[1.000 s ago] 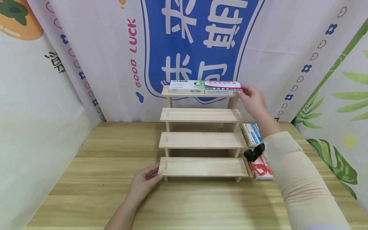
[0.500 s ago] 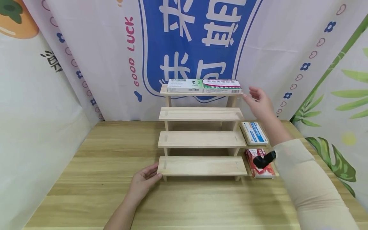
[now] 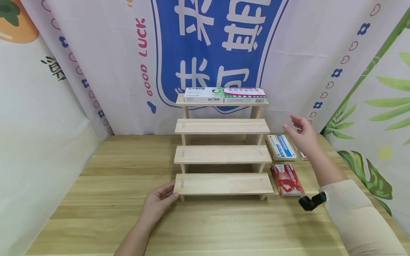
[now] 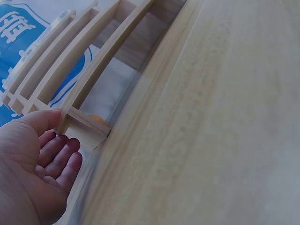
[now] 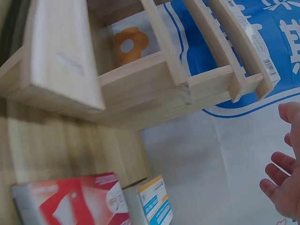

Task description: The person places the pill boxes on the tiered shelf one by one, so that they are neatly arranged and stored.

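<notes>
A four-tier wooden step rack (image 3: pixel 223 184) stands on the table. My left hand (image 3: pixel 159 201) pinches the left end of its lowest board between thumb and index finger, the other fingers loosely bent, as the left wrist view shows (image 4: pixel 44 164). On the top tier lie a white-and-green medicine box (image 3: pixel 204 94) and a white, pink and green medicine box (image 3: pixel 245 95), end to end. My right hand (image 3: pixel 302 135) hangs in the air right of the rack, fingers relaxed, holding nothing. Below it are a blue-and-white medicine box (image 3: pixel 282 147) and a red medicine box (image 3: pixel 287 180).
Another pale box (image 3: pixel 301 155) lies beside the blue-and-white one, mostly hidden by the right hand. A printed cloth (image 3: pixel 128 99) hangs right behind the rack. The wooden table (image 3: pixel 112 206) spreads left and in front. A black wrist camera (image 3: pixel 312 201) sits on the right sleeve.
My right hand has let go of the white, pink and green box on the top tier and moved right and down toward the boxes on the table. The left hand stays at the lowest board.
</notes>
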Tool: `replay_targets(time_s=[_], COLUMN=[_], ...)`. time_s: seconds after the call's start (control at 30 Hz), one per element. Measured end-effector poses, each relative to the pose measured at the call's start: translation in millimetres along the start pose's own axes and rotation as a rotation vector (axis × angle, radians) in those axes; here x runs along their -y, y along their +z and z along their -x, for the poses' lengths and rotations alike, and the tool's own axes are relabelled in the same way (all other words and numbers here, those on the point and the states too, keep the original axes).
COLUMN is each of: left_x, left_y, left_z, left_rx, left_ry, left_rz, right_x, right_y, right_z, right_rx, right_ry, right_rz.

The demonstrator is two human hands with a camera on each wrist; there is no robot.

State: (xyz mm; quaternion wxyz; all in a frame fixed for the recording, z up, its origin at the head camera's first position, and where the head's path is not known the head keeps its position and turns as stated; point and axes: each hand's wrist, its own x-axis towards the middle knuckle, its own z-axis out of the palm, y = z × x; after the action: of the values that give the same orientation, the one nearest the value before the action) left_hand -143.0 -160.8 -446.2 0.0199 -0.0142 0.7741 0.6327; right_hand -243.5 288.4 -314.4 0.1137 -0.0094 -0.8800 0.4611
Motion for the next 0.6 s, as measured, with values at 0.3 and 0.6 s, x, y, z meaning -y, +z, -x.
replay_targets(time_s=[0.3, 0.6], left_x=[-2.4, 0.0], left_y=[0.5, 1.7], left_z=[-0.9, -2.4], left_rx=[-0.001, 0.003], left_ry=[-0.003, -0.002], left_rz=[-0.002, 0.014], right_x=[-36, -69], right_y=[-4, 4], right_z=[35.1, 74.8], right_rx=[0.031, 0.061], right_ry=[0.006, 0.045], right_rz=[0.067, 0.136])
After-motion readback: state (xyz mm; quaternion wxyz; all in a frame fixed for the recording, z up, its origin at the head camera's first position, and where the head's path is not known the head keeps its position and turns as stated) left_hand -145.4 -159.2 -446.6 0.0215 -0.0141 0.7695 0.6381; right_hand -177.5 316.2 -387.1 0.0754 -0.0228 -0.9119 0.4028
